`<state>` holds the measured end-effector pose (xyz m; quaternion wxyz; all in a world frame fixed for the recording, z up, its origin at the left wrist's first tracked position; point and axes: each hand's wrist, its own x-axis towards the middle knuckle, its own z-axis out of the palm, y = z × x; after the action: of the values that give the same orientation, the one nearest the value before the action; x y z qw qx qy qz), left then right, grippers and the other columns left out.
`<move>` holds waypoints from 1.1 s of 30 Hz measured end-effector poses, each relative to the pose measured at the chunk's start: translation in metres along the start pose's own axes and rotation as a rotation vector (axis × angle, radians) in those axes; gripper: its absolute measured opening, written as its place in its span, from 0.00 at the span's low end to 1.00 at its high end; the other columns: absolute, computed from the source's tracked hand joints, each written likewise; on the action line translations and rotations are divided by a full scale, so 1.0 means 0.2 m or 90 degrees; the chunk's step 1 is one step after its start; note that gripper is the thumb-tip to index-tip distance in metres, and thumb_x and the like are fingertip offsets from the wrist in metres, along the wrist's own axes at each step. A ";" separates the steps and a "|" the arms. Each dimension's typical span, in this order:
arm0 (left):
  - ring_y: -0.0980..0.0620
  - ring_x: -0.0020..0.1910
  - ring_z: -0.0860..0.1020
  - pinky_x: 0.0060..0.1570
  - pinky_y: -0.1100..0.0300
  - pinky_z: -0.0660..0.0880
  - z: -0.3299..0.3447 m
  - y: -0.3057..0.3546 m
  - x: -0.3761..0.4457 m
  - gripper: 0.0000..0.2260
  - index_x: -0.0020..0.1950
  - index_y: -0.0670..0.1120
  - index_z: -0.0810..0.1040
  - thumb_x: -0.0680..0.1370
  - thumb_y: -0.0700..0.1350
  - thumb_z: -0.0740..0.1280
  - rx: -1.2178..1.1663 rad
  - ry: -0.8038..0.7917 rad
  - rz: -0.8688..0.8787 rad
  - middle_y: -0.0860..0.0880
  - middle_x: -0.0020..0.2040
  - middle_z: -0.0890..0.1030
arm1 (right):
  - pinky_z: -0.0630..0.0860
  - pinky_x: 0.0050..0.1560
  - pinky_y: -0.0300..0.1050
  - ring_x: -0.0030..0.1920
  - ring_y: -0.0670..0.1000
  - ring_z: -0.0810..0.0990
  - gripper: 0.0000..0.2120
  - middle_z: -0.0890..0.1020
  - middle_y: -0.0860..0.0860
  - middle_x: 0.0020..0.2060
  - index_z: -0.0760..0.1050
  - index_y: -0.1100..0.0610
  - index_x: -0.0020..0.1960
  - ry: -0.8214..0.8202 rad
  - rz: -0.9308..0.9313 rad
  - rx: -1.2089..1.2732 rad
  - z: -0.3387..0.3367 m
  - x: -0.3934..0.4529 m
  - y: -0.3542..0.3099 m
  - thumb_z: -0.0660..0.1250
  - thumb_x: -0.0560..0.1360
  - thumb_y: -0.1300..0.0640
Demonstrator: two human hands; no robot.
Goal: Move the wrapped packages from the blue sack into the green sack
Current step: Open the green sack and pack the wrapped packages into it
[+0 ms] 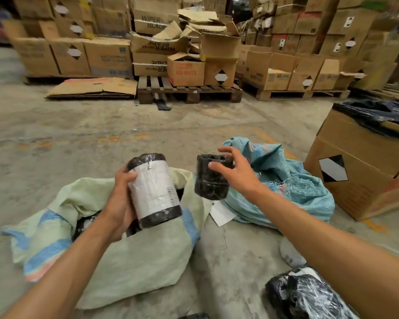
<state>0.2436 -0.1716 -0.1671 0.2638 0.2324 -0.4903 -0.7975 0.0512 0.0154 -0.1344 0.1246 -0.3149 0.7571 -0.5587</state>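
**Two wrapped packages held above the sacks**

The left hand is gripping a white-labelled wrapped package over the open green sack. The right hand is curling its fingers round a black wrapped package, between both sacks. The blue sack is lying crumpled beside a cardboard box.

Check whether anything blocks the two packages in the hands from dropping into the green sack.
Nothing visible does. The left hand holds the white-labelled package right over the green sack, whose mouth gapes open beneath it. The right hand holds the black package just beside that mouth, with only air between them.
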 end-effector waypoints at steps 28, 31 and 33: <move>0.41 0.54 0.80 0.56 0.45 0.78 -0.59 -0.32 0.27 0.30 0.56 0.45 0.79 0.66 0.67 0.67 0.308 0.347 -0.178 0.43 0.55 0.82 | 0.69 0.50 0.51 0.63 0.62 0.70 0.19 0.77 0.54 0.61 0.74 0.51 0.64 -0.195 -0.005 -0.680 1.13 0.26 -0.03 0.62 0.78 0.42; 0.44 0.55 0.77 0.54 0.53 0.73 -0.54 -0.34 0.28 0.24 0.60 0.44 0.77 0.76 0.61 0.66 0.352 0.356 -0.152 0.45 0.57 0.80 | 0.71 0.55 0.55 0.65 0.62 0.66 0.26 0.73 0.55 0.64 0.71 0.50 0.68 -0.176 0.035 -0.664 1.09 0.22 0.08 0.60 0.77 0.36; 0.45 0.55 0.76 0.52 0.54 0.71 -0.51 -0.35 0.28 0.22 0.62 0.44 0.75 0.79 0.60 0.63 0.364 0.345 -0.166 0.46 0.58 0.79 | 0.70 0.57 0.55 0.65 0.62 0.66 0.29 0.73 0.55 0.64 0.70 0.50 0.69 -0.160 0.015 -0.662 1.07 0.23 0.11 0.59 0.76 0.33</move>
<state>0.2531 -0.2485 -0.2791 0.2052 0.5581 -0.5711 -0.5659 0.1247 -0.1729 -0.2217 0.0479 -0.3909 0.9168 -0.0667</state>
